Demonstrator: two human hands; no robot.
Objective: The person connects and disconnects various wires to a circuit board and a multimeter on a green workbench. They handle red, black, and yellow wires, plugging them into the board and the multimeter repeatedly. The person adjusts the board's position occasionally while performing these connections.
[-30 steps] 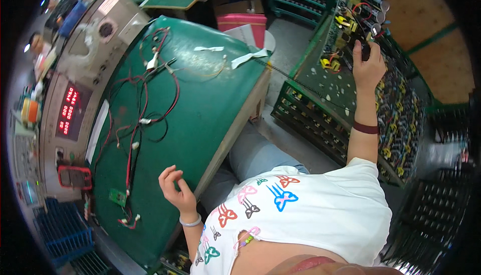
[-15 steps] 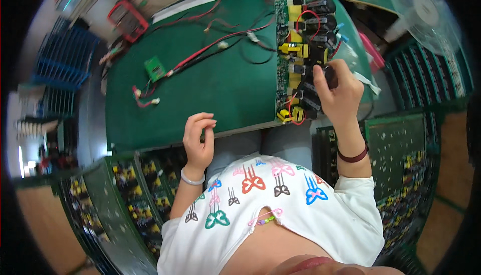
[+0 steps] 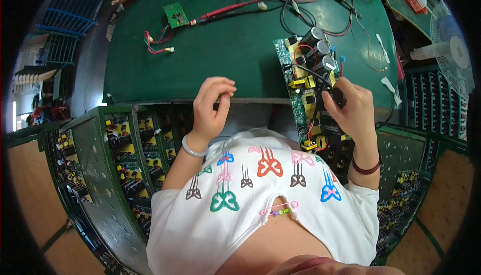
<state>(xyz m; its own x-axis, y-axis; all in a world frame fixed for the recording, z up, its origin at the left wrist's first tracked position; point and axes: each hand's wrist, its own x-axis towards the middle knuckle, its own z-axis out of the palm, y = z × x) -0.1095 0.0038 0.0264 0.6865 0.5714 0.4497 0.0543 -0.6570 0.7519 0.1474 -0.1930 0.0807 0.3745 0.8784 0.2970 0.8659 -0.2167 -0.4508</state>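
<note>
A long circuit board (image 3: pixel 296 99) crowded with parts lies across the table's near edge on the right, its near end sticking out past the edge. Grey-topped round capacitors (image 3: pixel 320 49), yellow transformers and red and black wires stand on it. My right hand (image 3: pixel 354 105) grips the board by a dark part near its right side, thumb and fingers closed around it. What exactly the fingertips press on is partly hidden. My left hand (image 3: pixel 213 104) hovers at the table's near edge, fingers loosely bent and thumb apart, holding nothing.
On the green table (image 3: pixel 150 74) lie a small green board (image 3: pixel 175 15) with wires, red and black test leads (image 3: pixel 220 12) and tangled cables. Racks (image 3: pixel 128 149) of similar boards stand on both sides of me. A white fan (image 3: pixel 453 49) stands at the right.
The view has shifted. My right hand has drawn the circuit board nearer, so its near end now reaches past the table edge. The board is slightly turned. My left hand stays loosely bent.
</note>
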